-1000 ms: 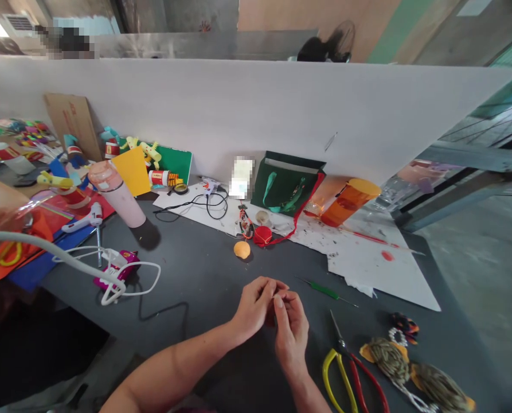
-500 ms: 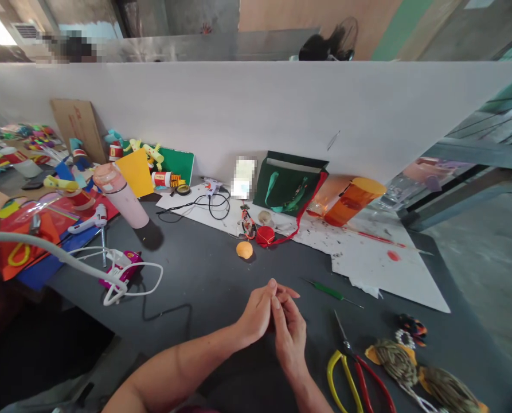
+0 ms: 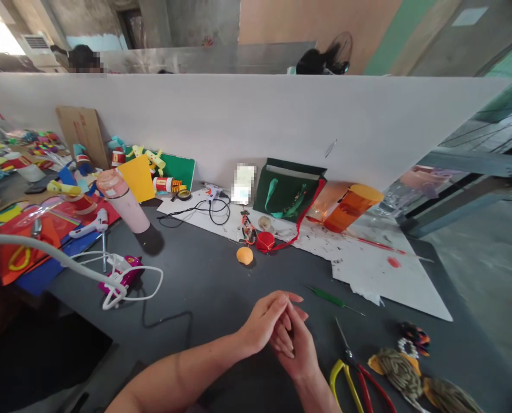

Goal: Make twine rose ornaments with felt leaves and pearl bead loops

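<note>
My left hand (image 3: 266, 318) and my right hand (image 3: 301, 347) are clasped together above the dark table, palms facing each other. The fingers of each wrap over the other hand, and the inside of the clasp is hidden, so I cannot tell whether anything is in it. To their right lies a thin tool with a green handle (image 3: 328, 297). Nearer the front right are pliers with one yellow and one red handle (image 3: 354, 364). Beyond the hands sit a round orange-yellow piece (image 3: 244, 256) and a red round item (image 3: 265, 241).
Wound olive cord bundles (image 3: 395, 370) lie front right. A pink bottle (image 3: 129, 201), a white glue gun (image 3: 90, 225) and a magenta device with white cable (image 3: 124, 275) stand left. Behind are a dark green bag (image 3: 285, 189), an orange cylinder (image 3: 354, 207) and a white partition (image 3: 221, 115).
My clasped hands have shifted slightly down and right and turned, with the fingers lying more over one another. The whole view has moved down a little. Objects on the table stay put.
</note>
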Demonstrator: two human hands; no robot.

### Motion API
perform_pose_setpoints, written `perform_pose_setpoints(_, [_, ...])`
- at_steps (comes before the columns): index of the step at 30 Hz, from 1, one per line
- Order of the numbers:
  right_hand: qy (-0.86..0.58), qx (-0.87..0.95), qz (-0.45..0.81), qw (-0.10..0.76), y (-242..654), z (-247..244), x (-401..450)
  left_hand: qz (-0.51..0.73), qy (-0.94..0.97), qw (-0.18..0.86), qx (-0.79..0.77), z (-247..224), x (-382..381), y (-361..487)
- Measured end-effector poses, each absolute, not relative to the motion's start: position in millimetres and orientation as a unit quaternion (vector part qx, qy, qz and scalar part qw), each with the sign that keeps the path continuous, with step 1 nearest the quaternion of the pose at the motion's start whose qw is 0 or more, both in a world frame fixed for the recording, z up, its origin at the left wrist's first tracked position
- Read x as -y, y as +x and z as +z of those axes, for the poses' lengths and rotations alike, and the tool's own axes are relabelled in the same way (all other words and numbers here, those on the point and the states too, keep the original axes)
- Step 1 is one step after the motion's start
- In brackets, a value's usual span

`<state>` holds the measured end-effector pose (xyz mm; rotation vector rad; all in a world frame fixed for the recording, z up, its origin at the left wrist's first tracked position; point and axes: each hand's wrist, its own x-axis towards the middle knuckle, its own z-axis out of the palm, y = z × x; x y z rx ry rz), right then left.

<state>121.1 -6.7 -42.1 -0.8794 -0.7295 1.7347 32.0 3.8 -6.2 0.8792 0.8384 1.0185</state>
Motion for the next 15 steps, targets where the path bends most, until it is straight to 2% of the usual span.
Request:
perform_pose_setpoints(3, [-0.255,0.228,0.798,0.496,127,-39,7,0.455,0.403,0.727,-0.319,-5,-3,31])
perform_pose_setpoints(7, [-0.11,0.156,0.808,0.558,132,-45,10,0.428,0.445,0.747,-0.246,-9,-3,29])
perform_pose_setpoints(10, [-0.084,0.196,0.79,0.575,132,-54,12,0.423,0.464,0.745,-0.226,-12,-4,29])
perform_pose_setpoints(15, [-0.078,0.259,0.81,0.52,136,-59,15,0.419,0.496,0.73,-0.212,-14,-4,28])
